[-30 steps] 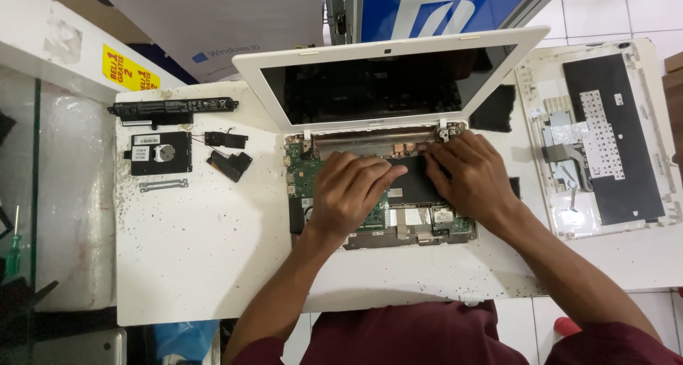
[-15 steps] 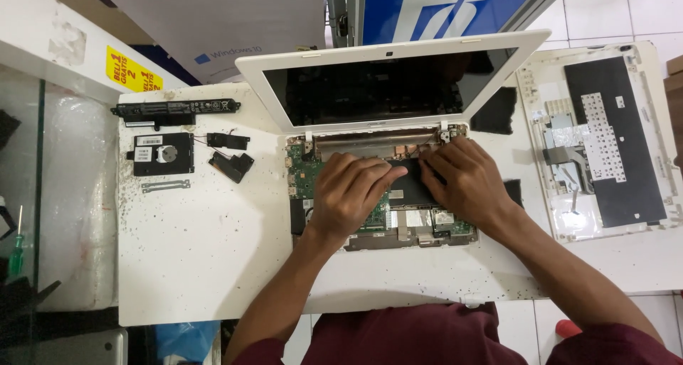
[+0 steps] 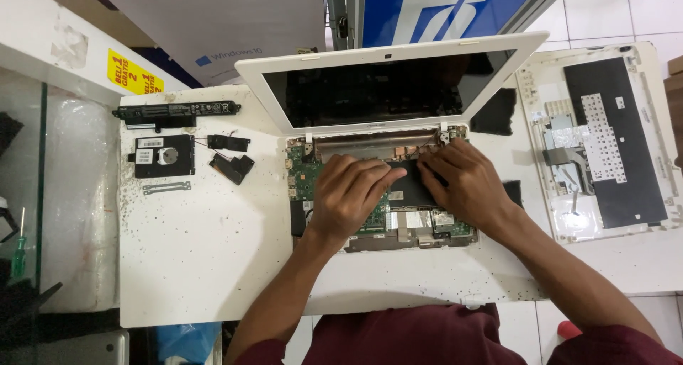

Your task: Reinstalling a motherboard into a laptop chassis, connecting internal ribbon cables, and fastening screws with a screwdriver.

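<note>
Head camera looks down on a white table (image 3: 206, 265) bearing an opened white laptop (image 3: 384, 87), its exposed motherboard (image 3: 306, 176) running left to right. Both hands press there: left hand (image 3: 348, 194) and right hand (image 3: 466, 187), fingers curled on a black panel (image 3: 409, 187); whether they pinch it I cannot tell. A blue sign (image 3: 441, 9) stands behind, and a yellow sticker (image 3: 131, 73) lies far left.

The laptop screen (image 3: 388, 87) stands open at the far middle, a dark, unlit rectangle in a white frame. Far left, a yellow rectangular sticker (image 3: 134, 75) with red print sits on the white counter edge. Behind the laptop lean a pale grey sheet (image 3: 235, 23) and a blue sign (image 3: 448, 9) with white shapes.
</note>
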